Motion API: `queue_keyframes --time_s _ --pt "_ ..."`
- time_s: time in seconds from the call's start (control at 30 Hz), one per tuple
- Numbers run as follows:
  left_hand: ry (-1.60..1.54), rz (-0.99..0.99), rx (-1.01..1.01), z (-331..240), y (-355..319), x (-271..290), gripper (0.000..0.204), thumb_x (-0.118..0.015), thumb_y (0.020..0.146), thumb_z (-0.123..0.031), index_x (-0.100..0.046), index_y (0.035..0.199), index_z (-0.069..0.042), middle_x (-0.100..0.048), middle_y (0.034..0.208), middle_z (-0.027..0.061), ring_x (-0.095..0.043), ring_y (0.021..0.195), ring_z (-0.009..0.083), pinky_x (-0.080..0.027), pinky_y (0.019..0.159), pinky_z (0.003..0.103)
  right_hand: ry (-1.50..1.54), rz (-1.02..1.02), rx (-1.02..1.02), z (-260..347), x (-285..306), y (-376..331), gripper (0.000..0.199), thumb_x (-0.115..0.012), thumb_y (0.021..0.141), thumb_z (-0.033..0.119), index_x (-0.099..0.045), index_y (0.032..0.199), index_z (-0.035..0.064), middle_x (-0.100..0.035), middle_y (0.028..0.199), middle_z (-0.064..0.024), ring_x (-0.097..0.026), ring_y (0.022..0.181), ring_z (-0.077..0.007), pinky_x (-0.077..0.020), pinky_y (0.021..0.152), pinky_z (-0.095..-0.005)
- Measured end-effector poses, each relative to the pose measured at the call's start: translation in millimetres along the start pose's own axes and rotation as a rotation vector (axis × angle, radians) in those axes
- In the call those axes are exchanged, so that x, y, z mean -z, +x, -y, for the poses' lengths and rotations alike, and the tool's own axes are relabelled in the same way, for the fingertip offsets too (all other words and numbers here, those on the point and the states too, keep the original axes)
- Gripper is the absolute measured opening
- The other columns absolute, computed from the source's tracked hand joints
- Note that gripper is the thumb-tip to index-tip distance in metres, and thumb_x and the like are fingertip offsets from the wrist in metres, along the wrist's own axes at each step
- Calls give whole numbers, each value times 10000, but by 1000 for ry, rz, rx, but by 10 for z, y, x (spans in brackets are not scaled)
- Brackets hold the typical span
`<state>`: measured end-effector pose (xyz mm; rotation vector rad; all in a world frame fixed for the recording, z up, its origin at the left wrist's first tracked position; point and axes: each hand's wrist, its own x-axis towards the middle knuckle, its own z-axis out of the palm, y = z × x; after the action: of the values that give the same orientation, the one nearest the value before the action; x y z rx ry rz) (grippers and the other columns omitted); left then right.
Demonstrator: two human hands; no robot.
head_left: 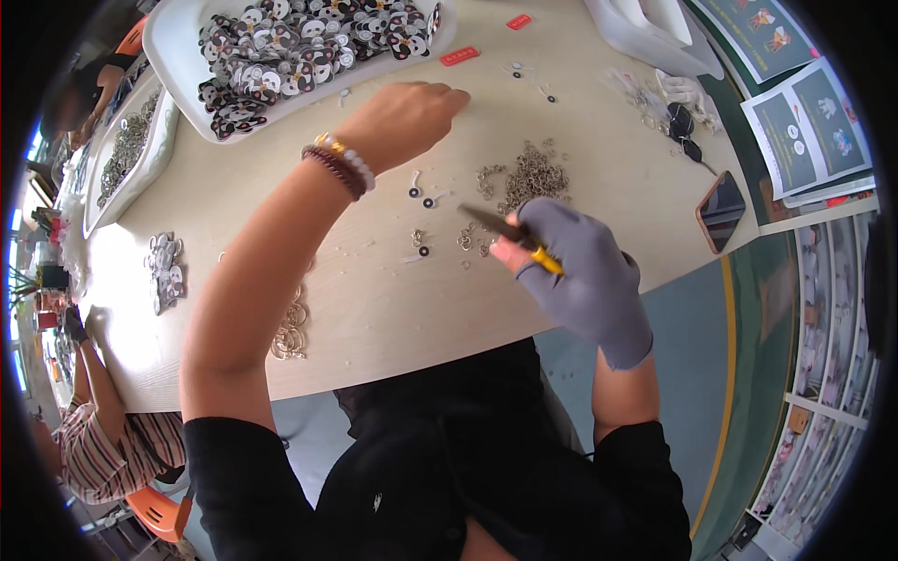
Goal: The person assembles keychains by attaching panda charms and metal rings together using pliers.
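My left hand (404, 123) is bare, with bead bracelets at the wrist, and hangs over the far middle of the table. Its fingers are curled together; anything between them is hidden. In a grey glove with a bare thumb and fingertip, my right hand (580, 271) grips pliers (496, 222) with dark jaws and a yellow handle. Just beyond the pliers lies a heap of small metal rings (531, 178), with a few loose rings (466, 236) closer in. Small black-and-white round pieces with clear strips (415, 191) are scattered between my hands.
A white tray (168, 65) of panda-patterned pieces stands at the far left, beside another tray (168, 140) of metal parts. Larger rings (292, 327) lie near my left forearm. A phone (721, 213) rests at the right edge. Another person (112, 430) sits at left.
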<state>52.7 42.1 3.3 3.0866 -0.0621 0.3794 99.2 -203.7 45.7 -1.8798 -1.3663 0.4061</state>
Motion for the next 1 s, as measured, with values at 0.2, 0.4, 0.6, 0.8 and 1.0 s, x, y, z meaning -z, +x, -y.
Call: queue_keyframes --time_s 0.2,0.4,0.6,0.8,1.0 --pt "-1062 94 254 -494 -543 491 170 -561 921 -101 -582 1028 29 -632 803 69 -596 752 92 -480 658 250 412 39 -54 -79 28 155 158 -647 867 154 -569 847 19 -547 656 -42 -489 607 -93 -423 588 -268" --pt "-1044 160 221 -754 -948 798 136 -568 910 -75 -589 996 29 -630 712 100 -590 630 118 -456 579 253 416 235 77 12 -51 219 138 -659 852 131 -581 849 18 -561 668 -54 -477 622 -98 -424 598 -268" --pt "-955 94 52 -744 -1159 845 148 -620 839 -14 -621 980 30 -645 791 129 -620 636 249 -482 595 300 326 429 112 122 -94 257 148 -671 837 129 -585 852 10 -574 676 -74 -484 621 -128 -433 599 -290" --pt "-744 -61 -69 -755 -1340 869 178 -661 776 12 -644 953 12 -643 827 112 -617 648 261 -482 582 324 433 502 58 262 -198 254 149 -649 858 117 -559 827 2 -558 693 -42 -477 639 -112 -425 604 -265" --pt "-724 -410 393 -1113 -1597 717 170 -635 779 66 -645 942 19 -645 859 119 -628 716 212 -488 610 266 601 28 96 512 -791 91 84 -599 879 52 -523 881 19 -518 736 -4 -453 640 -75 -394 594 -227"
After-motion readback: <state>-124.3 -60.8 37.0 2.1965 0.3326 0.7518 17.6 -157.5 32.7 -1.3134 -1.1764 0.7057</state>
